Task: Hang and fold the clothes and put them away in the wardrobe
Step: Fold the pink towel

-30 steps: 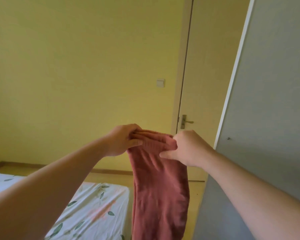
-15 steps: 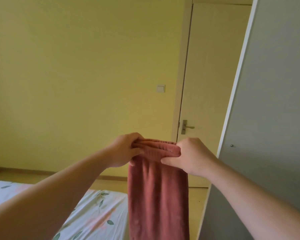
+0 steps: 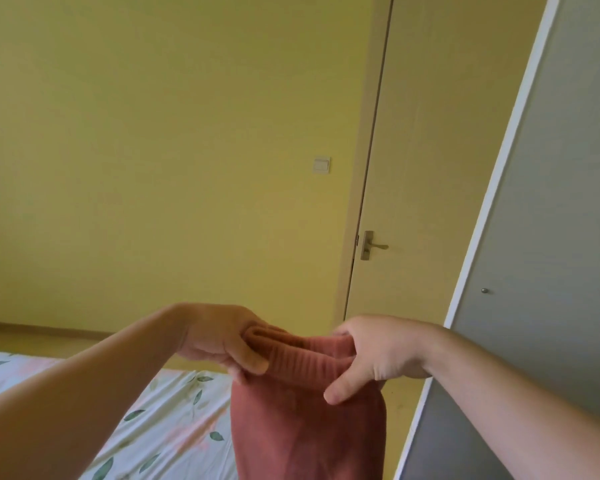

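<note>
A rust-red garment [image 3: 305, 420] with a ribbed band along its top hangs in front of me, its lower part running out of the frame. My left hand [image 3: 219, 337] pinches the left end of the ribbed band between thumb and fingers. My right hand [image 3: 371, 355] grips the right end, thumb in front of the cloth and fingers behind it. The grey wardrobe door [image 3: 548, 258] with a small metal knob [image 3: 485, 291] stands at the right, beside the garment.
A bed [image 3: 160, 420] with a white leaf-print sheet lies at the lower left, under my left arm. A closed room door [image 3: 430, 161] with a metal lever handle [image 3: 371, 245] is behind the garment. A light switch [image 3: 321, 164] sits on the yellow wall.
The garment's top edge has dropped lower in view as the camera tilted up. My hands have spread slightly further apart along the ribbed band, still holding it.
</note>
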Motion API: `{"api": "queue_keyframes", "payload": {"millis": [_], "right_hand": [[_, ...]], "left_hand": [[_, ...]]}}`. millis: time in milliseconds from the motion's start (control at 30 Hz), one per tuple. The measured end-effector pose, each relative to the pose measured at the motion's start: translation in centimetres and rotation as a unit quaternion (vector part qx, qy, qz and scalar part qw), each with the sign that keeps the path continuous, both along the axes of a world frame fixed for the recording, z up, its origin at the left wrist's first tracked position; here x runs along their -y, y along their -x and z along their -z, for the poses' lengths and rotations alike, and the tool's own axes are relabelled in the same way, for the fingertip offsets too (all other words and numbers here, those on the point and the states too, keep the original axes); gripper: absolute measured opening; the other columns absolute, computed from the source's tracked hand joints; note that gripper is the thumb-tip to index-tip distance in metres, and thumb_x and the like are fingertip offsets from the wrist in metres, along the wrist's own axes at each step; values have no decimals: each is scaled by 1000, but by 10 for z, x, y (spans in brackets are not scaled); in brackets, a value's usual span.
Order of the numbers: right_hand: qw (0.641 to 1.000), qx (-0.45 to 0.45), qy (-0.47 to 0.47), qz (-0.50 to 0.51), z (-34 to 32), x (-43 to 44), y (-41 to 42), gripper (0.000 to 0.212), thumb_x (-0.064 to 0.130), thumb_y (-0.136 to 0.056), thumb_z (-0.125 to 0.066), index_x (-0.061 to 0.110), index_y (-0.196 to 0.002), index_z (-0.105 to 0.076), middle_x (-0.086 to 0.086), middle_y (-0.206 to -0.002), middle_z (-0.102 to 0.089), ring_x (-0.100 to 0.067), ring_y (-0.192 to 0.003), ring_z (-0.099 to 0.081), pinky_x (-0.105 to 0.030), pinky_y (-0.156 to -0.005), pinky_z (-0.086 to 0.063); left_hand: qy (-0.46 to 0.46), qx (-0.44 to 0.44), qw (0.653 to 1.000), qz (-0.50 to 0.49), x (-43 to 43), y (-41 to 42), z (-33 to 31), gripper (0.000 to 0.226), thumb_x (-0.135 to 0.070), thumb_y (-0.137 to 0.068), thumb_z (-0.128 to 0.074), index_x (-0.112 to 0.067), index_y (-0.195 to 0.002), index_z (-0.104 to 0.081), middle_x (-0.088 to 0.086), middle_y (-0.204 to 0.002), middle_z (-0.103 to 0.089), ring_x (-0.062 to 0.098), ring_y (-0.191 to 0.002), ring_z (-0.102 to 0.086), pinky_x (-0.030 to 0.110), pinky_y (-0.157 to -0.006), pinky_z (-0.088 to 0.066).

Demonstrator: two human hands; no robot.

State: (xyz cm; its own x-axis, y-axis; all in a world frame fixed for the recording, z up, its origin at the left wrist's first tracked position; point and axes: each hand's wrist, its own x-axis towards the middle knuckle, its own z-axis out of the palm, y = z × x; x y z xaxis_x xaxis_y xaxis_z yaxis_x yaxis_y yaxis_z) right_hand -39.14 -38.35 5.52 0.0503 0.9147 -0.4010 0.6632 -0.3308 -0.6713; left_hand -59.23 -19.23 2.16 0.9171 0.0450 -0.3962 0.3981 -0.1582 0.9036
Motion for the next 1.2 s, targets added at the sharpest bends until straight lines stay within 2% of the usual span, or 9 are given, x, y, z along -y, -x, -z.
{"api": "queue_keyframes", "payload": {"millis": [133,233,300,400,533,700,867,967,1200], "right_hand": [[995,61,76,-3,14,-33,8,42,27,-70,-94,7,-101,-74,-10,-97,-77,-28,-93,-74,-43,-82,-62],[989,127,67,40,26,-73,10,32,32,-78,-88,15,-98,-72,-2,-93,-71,-21,-80,-67,-29,-58,-56],[984,144,34,98,33,-105,11,35,28,-84,-83,11,-110,-67,-8,-108,-68,-26,-86,-72,-33,-58,-61],[973,154,-61,159,35,-149,10,38,26,-88,-78,8,-116,-59,-13,-117,-61,-36,-84,-73,-48,-69,-63],[924,226,-247,185,13,-184,11,37,33,-86,-78,15,-96,-48,-5,-95,-61,-26,-82,-60,-31,-54,-38],[859,205,-432,184,-25,-201,36,38,31,-88,-75,17,-92,-40,9,-77,-51,-4,-63,-48,-22,-47,-28],[816,194,-530,128,-52,-199,80,35,27,-88,-75,16,-95,-42,1,-84,-61,-21,-72,-57,-27,-54,-33],[816,186,-540,90,-46,-194,109,33,27,-86,-76,12,-97,-49,-2,-87,-66,-26,-77,-63,-36,-63,-47],[880,180,-439,-35,44,-156,179,37,39,-80,-75,18,-89,-46,-3,-83,-64,-31,-72,-60,-38,-58,-48]], "left_hand": [[-27,-85,996,13,-22,-5,24,44,10,-84,-71,-16,-119,-71,2,-111,-75,19,-101,-70,25,-80,-59],[-56,-79,988,-122,-47,-13,43,38,15,-83,-71,-6,-115,-66,9,-110,-73,25,-99,-73,30,-80,-61],[-92,-44,971,-217,-66,-19,52,40,17,-82,-71,-7,-114,-65,15,-114,-69,33,-105,-71,42,-86,-61],[-116,46,938,-324,-92,-29,45,40,17,-84,-67,-11,-113,-63,15,-112,-65,32,-101,-68,55,-89,-58],[-173,159,890,-391,-123,-27,1,43,21,-86,-58,-21,-95,-58,16,-99,-61,31,-89,-62,57,-88,-55],[-303,264,802,-443,-130,8,-65,28,-2,-65,-62,-24,-82,-59,-7,-74,-59,9,-68,-53,18,-57,-46],[-308,327,763,-466,-124,61,-96,48,-1,-59,-65,-20,-104,-66,14,-105,-71,18,-90,-63,42,-83,-57],[-295,319,752,-496,-113,97,-86,45,2,-58,-67,-24,-95,-69,11,-101,-70,20,-89,-64,47,-86,-57],[-183,183,787,-560,-69,178,4,55,16,-50,-67,-22,-88,-76,7,-89,-74,25,-89,-69,45,-88,-60]]}}
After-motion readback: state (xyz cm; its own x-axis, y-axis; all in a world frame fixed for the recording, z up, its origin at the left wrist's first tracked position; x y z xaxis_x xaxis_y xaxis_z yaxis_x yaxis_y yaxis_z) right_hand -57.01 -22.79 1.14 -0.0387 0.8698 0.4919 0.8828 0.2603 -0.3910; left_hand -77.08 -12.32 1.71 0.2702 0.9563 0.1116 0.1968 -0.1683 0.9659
